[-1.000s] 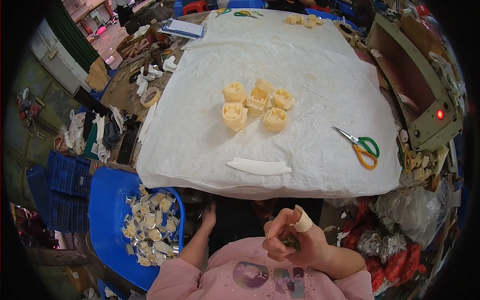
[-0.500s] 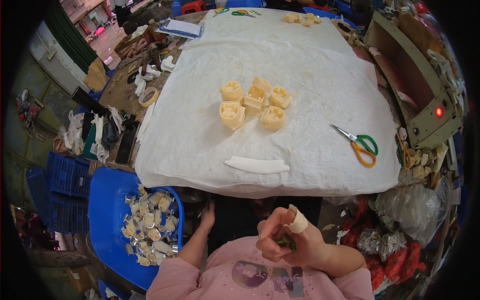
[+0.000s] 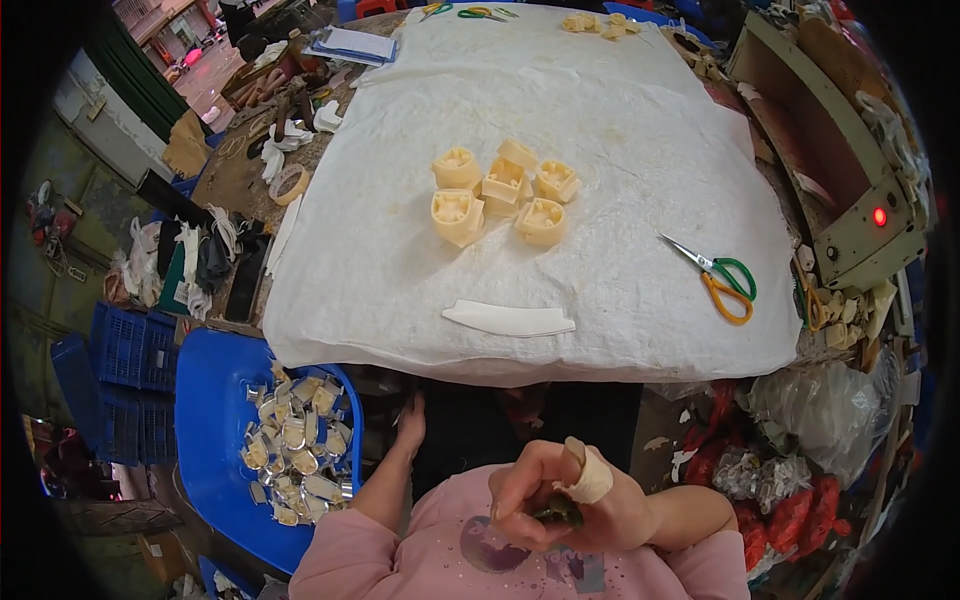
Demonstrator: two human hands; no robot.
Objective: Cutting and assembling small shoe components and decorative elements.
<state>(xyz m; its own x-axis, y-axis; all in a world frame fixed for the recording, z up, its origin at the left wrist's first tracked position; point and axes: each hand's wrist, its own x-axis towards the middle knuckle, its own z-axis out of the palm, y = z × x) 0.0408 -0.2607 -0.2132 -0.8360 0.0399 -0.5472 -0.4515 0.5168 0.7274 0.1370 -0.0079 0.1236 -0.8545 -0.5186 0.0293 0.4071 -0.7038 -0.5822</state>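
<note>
Apparently, my right hand (image 3: pixel 602 512) clasps a small dark-green object (image 3: pixel 560 513); loosening might drop it. Left hand (image 3: pixel 410 424): I can't tell.

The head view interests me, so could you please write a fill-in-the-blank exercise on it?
The right hand, holding a dark green object, is in front of a ____ shirt.
The near scissors lie to the ____ of the curved white strip.
The tub holding the loose parts is coloured ____.
Missing words: pink; right; blue.
</note>
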